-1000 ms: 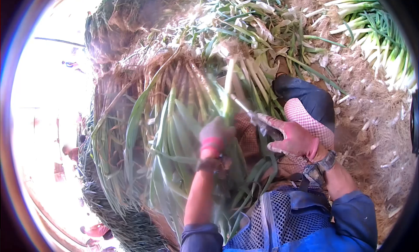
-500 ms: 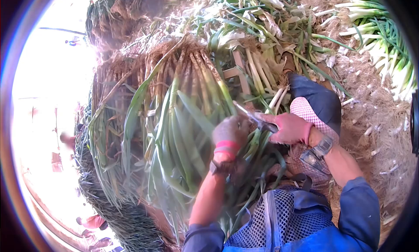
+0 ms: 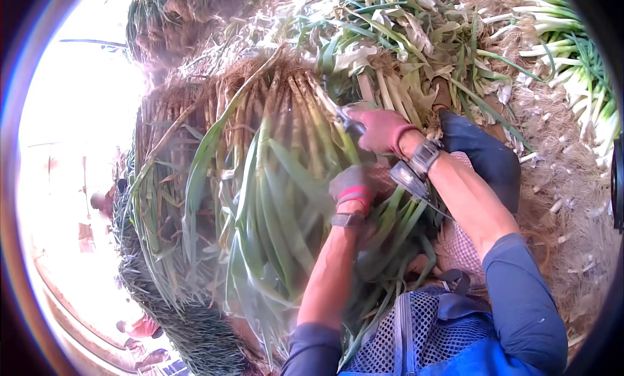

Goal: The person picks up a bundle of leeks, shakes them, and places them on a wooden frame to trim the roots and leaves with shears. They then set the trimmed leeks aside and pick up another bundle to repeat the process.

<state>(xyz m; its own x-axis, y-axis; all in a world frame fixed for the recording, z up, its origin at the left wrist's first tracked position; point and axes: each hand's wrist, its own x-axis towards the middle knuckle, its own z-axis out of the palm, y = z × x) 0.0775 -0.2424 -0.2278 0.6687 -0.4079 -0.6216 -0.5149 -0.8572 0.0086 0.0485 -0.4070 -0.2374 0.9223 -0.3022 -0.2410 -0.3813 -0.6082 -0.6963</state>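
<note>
Here at the onion bundle [image 3: 286,125], the right hand [image 3: 383,130] is at its right edge, glove wrapped round a slim tool [image 3: 349,121]; most of the handle is lost inside the fist, and the tip is too blurred to make out what sort of tool it is. Below it, over the bundle's lower right side, comes the left hand [image 3: 351,184], fingers curled but smeared with movement, so I can't tell whether it grips a stalk or just rests on the leaves.

Now the bundle itself: long axis running from the far side towards the wearer, shaggy roots [image 3: 250,69] away, pale stalks in the middle, leaves [image 3: 276,226] fanning out near the body, their ends partly behind the left forearm. Loose leaf litter [image 3: 409,34] lies beyond the bundle. Well off to its right, cleaner onions [image 3: 575,64] are cut off by the view's dark rim. Left of the bundle, glare washes out the background.
</note>
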